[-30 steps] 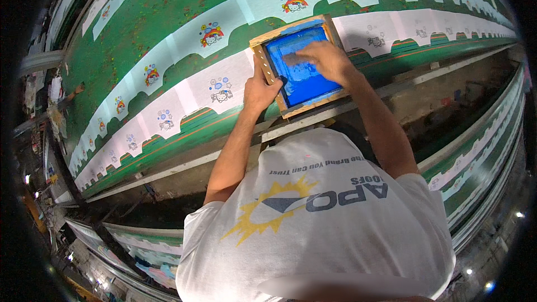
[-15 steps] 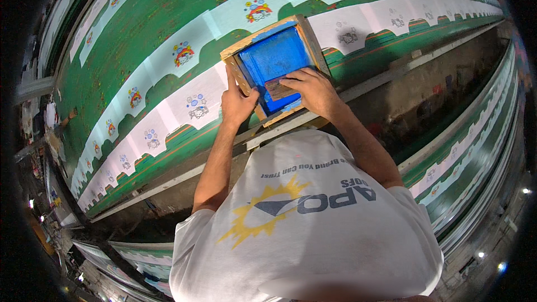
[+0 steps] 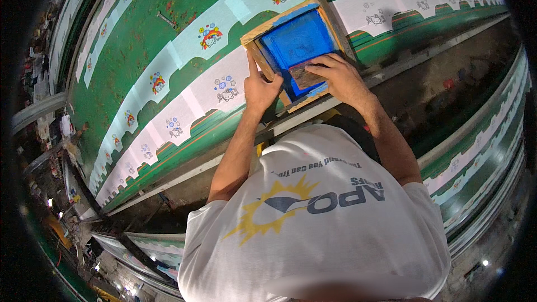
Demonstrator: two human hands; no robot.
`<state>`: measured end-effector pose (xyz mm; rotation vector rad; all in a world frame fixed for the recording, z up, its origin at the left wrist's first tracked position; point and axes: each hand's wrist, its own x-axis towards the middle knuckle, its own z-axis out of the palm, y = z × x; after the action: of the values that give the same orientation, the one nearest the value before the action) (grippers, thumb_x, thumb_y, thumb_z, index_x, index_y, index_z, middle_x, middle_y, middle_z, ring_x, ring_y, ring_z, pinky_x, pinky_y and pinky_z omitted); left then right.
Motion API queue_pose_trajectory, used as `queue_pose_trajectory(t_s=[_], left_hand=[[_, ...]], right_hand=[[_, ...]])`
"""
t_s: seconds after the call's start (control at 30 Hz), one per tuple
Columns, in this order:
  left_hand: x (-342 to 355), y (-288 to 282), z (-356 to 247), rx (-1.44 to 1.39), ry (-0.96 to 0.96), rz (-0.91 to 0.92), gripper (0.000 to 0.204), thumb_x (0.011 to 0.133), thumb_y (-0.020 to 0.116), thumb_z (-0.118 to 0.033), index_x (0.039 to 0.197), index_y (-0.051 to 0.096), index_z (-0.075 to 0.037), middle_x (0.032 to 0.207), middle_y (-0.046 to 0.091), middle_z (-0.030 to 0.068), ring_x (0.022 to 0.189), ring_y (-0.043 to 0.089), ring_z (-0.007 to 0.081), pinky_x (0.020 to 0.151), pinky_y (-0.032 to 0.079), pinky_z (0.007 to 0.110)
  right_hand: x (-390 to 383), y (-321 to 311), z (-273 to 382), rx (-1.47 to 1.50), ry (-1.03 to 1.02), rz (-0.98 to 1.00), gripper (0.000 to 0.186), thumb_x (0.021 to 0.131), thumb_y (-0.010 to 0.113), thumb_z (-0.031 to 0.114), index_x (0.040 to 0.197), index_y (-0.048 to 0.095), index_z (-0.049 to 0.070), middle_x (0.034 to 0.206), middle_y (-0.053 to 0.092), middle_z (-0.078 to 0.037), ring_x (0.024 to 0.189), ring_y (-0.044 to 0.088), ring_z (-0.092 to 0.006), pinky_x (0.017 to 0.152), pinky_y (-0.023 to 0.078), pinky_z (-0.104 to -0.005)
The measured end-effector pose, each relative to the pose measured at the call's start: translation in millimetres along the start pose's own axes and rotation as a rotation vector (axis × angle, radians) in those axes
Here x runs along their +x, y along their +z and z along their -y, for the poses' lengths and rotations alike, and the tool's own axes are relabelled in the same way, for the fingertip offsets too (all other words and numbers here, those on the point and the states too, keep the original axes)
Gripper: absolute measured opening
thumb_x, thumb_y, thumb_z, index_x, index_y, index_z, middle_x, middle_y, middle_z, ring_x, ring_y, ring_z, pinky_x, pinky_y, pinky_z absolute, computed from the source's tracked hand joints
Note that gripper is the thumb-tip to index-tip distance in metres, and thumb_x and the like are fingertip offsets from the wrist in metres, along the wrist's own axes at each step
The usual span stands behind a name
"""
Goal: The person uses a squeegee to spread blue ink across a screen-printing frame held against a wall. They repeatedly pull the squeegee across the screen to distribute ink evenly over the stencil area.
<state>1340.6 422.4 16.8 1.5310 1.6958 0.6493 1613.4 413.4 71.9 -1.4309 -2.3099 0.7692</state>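
Observation:
A wooden-framed printing screen (image 3: 337,29), its mesh (image 3: 293,39) covered in blue ink, lies over the near row of pale cut pieces. My left hand (image 3: 262,90) grips the left side of the frame, with the thumb on top and a finger stretched along the outer edge. In my right hand (image 3: 342,80) is a brown squeegee (image 3: 305,77), held inside the frame near its lower end. Its lower edge rests on or close to the inked mesh. Left of the screen, a pale piece carries a blue and grey cartoon print (image 3: 226,88).
The long green table (image 3: 134,50) is speckled with ink and bears rows of pale pieces. Beyond the screen runs a row with multicoloured prints (image 3: 211,36). A metal rail (image 3: 403,71) edges the near side. Another printing table (image 3: 475,156) stands at the right.
The whole view has shifted, so the screen and both hands appear farther right and higher. The squeegee sits slightly nearer the lower end of the frame. Both hands keep their hold.

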Motion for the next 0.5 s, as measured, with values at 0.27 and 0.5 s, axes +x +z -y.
queue_pose_trajectory(t_s=[0.27,0.5], left_hand=[[12.0,15.2,-0.9,-0.174,-0.095,0.008,0.112,0.088,0.081,-0.014,0.177,0.013,-0.007,0.097,0.083,0.0185,0.077,0.081,0.0227,0.068,0.064,0.036],[12.0,18.8,0.8,-0.229,-0.161,0.028,0.108,0.089,0.08,-0.012,0.177,0.017,-0.007,0.084,0.079,0.0102,0.057,0.07,0.0155,0.049,0.054,0.031]], right_hand=[[4.4,-2.7,-25.1,-0.035,-0.094,0.009,0.054,0.081,0.077,0.0,0.133,0.076,0.012,0.133,0.07,-0.006,0.126,0.064,-0.0305,0.109,0.056,-0.043],[4.4,-11.5,-22.0,-0.073,-0.117,0.037,0.055,0.084,0.075,-0.001,0.137,0.074,0.013,0.13,0.072,-0.008,0.124,0.067,-0.0308,0.108,0.056,-0.0459]])
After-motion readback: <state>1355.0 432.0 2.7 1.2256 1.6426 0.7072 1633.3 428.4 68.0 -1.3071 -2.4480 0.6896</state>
